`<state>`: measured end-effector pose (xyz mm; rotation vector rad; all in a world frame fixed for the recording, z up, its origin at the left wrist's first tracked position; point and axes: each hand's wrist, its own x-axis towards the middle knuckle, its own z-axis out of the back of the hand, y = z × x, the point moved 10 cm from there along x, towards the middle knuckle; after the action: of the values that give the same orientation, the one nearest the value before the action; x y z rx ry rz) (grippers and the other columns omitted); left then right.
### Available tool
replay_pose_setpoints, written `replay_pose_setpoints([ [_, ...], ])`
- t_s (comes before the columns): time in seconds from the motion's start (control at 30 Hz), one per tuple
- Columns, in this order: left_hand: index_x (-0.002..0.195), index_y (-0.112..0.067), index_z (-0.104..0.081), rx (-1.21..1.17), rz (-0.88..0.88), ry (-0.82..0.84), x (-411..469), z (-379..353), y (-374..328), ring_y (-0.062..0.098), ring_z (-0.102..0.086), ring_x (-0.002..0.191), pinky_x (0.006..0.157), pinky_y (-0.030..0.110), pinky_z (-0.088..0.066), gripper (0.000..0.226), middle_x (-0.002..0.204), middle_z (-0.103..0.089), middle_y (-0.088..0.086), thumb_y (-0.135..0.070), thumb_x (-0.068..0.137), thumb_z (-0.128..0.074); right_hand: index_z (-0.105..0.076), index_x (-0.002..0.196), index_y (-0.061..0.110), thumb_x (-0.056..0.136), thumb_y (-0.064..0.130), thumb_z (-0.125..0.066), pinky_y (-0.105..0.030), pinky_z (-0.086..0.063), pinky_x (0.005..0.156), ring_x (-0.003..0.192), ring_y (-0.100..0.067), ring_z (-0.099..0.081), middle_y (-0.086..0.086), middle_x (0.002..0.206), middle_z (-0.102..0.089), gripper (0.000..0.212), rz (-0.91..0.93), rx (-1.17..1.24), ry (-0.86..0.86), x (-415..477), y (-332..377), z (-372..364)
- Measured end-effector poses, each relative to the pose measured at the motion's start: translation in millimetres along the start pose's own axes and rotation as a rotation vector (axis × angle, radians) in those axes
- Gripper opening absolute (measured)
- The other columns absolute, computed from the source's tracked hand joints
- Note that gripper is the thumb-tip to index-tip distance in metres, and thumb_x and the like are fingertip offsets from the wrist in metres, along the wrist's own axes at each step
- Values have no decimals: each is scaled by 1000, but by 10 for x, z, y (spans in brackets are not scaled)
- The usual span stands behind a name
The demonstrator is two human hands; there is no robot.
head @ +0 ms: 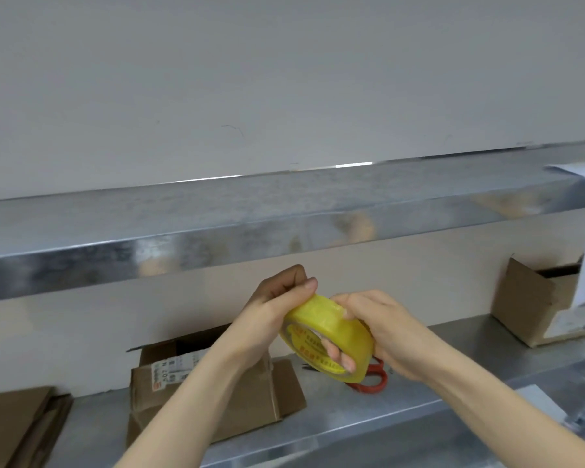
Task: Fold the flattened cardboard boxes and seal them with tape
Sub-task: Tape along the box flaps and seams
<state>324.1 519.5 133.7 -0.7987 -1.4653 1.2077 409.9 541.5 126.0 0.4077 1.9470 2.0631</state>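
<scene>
As both hands meet just right of centre frame, one item is held between them: a tape roll (328, 336), yellow, with red print on its side face, tilted and lifted clear of the counter.

- Left hand (277, 309): grasping the roll from the left, thumb laid over the top of the rim.
- Right hand (389, 332): grasping the roll from the right, fingers curled onto the outer band near the top edge.
- Fingertips showing through the roll's core: which hand they belong to I cannot tell.
- Scissors (372, 376): red handles, lying on the counter directly below the roll and partly hidden by it.
- Cardboard box (250, 393): lower centre, partly folded, a printed label on its upper left, flaps loose; the left forearm crosses in front of it.
- Flattened cardboard (14, 423): lower left corner, lying flat.
- Open box (534, 298): right edge of frame, top open, standing against the wall.
- Steel counter (352, 410): bears all the cardboard and the scissors.
- Steel shelf (284, 214): runs across mid-frame above the hands, with blurred reflections.
- Wall (284, 79): plain, pale, filling the upper half.
</scene>
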Motion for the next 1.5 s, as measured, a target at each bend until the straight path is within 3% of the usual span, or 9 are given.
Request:
replay_pose_setpoints([
  [0.23, 61, -23, -41, 60, -34, 34, -36, -15, -134, 12, -32, 58, 51, 22, -26, 33, 60, -34, 2, -34, 84, -61, -56, 64, 1, 74, 24, -42, -34, -40, 53, 39, -22, -47, -18, 56, -57, 28, -8, -20, -25, -7, 58, -52],
  [0.57, 63, -15, -37, 17, -37, 2, -135, 111, -114, 12, -36, 58, 52, 21, -29, 39, 63, -36, 7, -40, 78, -62, -58, 82, -10, 73, 22, -39, -34, -42, 55, 44, -24, -51, -22, 62, -59, 38, -15, 32, 60, -16, 71, -206],
  [0.77, 62, -24, -44, 93, -69, -10, -173, 94, -213, 17, -34, 60, 52, 29, -26, 29, 62, -36, 10, -38, 80, -61, -63, 57, 9, 75, 25, -41, -35, -42, 54, 41, -24, -51, -20, 57, -59, 33, 31, 7, -35, 2, 81, -148],
  [0.9, 61, -24, -45, 53, -44, 5, -197, 132, -181, 11, -34, 58, 52, 24, -26, 28, 60, -37, 1, -36, 80, -62, -65, 60, 9, 72, 28, -44, -44, -41, 63, 45, -26, -53, -25, 62, -60, 30, 50, 5, 14, 9, 104, -240],
  [1.03, 61, -21, -41, 57, -37, -30, -151, 214, -172, 14, -33, 57, 51, 28, -24, 32, 62, -32, 8, -37, 78, -63, -62, 66, 0, 75, 23, -41, -38, -42, 58, 45, -27, -53, -25, 63, -61, 33, 32, 8, 1, 31, 135, -243],
  [1.17, 62, -20, -37, 63, -11, -55, -124, 222, -151, 21, -30, 59, 52, 32, -22, 37, 62, -31, 12, -41, 78, -63, -57, 62, 0, 92, 12, -40, -30, -41, 47, 40, -24, -48, -21, 57, -57, 36, 7, -47, -85, 53, 159, -209],
  [1.3, 67, -13, -40, 61, 33, -30, -144, 208, -61, 35, -45, 62, 56, 43, -32, 44, 61, -39, 29, -43, 76, -71, -58, 68, -4, 79, 16, -42, -32, -42, 52, 42, -23, -50, -19, 59, -59, 28, 12, -63, -56, 61, 113, -245],
  [1.4, 62, -17, -43, 15, 34, -56, -144, 258, -29, 31, -45, 61, 53, 33, -30, 39, 61, -44, 14, -39, 72, -74, -59, 73, -1, 69, 17, -40, -36, -45, 62, 47, -21, -52, -16, 63, -61, 26, 24, -56, -19, 45, 75, -271],
  [1.5, 61, -18, -41, -32, 29, -43, -143, 242, -38, 24, -48, 59, 51, 28, -30, 39, 58, -47, 9, -35, 75, -73, -58, 73, 0, 74, 20, -44, -33, -45, 58, 43, -19, -51, -14, 59, -60, 25, 45, -56, -34, 56, 94, -265],
])
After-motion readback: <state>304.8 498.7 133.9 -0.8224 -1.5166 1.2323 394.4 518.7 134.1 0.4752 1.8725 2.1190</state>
